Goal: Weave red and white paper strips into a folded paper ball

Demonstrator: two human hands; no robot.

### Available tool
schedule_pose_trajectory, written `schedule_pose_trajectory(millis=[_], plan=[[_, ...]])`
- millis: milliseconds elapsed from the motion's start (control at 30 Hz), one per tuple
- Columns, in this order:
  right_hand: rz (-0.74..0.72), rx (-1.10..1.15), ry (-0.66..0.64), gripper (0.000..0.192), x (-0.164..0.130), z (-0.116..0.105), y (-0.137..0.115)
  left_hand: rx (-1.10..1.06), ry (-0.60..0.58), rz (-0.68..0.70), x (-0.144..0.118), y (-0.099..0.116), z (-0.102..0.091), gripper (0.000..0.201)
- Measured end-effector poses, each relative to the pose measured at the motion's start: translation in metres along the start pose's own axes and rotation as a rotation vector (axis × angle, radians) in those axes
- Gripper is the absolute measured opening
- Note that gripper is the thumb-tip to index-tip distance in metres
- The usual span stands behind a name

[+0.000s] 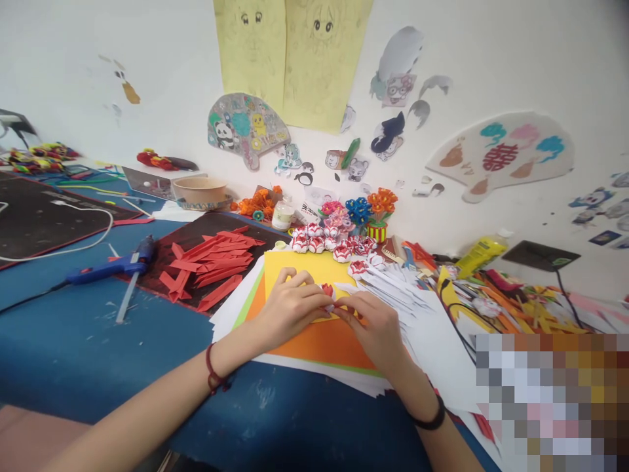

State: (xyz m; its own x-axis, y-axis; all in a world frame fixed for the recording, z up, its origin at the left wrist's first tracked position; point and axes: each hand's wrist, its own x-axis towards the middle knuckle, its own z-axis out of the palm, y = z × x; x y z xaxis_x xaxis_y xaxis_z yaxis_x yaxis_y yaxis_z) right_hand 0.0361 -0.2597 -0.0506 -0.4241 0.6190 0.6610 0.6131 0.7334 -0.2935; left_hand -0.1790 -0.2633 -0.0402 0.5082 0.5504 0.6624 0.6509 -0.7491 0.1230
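Between my two hands sits a small red and white paper flower (327,289), mostly covered by fingers. My left hand (295,303) pinches it from the left with thumb and index finger, the other fingers curled above. From the right, the fingertips of my right hand (373,321) meet on its lower edge. Both hands hover over a yellow paper sheet (275,269) that lies on an orange sheet (314,347). Finished-looking red and white paper flowers (317,244) cluster just behind the sheets. Folded white paper strips (393,295) lie beside my right hand.
Red folded paper strips (211,262) are piled on a dark mat at left, near a blue glue gun (113,267). Behind stand a bowl (200,191), a small bottle (283,215) and bead-like flowers (358,211). A yellow bottle (484,252) and paper scraps (511,301) crowd the right.
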Motion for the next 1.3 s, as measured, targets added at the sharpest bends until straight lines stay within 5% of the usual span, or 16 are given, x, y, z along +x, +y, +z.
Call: schedule_pose_trajectory(millis=[467,867,1300], plan=[[-0.065,-0.011,-0.023,0.019,0.002,-0.004,-0.004,-0.102,0.004,-0.049,0.003,0.002,-0.002,0.026],[-0.042,-0.12,0.091,0.02,0.001,0.004,-0.013,-0.099,-0.015,-0.022,0.003,0.001,0.003,0.025],[-0.121,-0.142,0.189,0.017,0.003,0.005,-0.014,0.105,0.065,0.051,0.002,0.005,-0.002,0.018]])
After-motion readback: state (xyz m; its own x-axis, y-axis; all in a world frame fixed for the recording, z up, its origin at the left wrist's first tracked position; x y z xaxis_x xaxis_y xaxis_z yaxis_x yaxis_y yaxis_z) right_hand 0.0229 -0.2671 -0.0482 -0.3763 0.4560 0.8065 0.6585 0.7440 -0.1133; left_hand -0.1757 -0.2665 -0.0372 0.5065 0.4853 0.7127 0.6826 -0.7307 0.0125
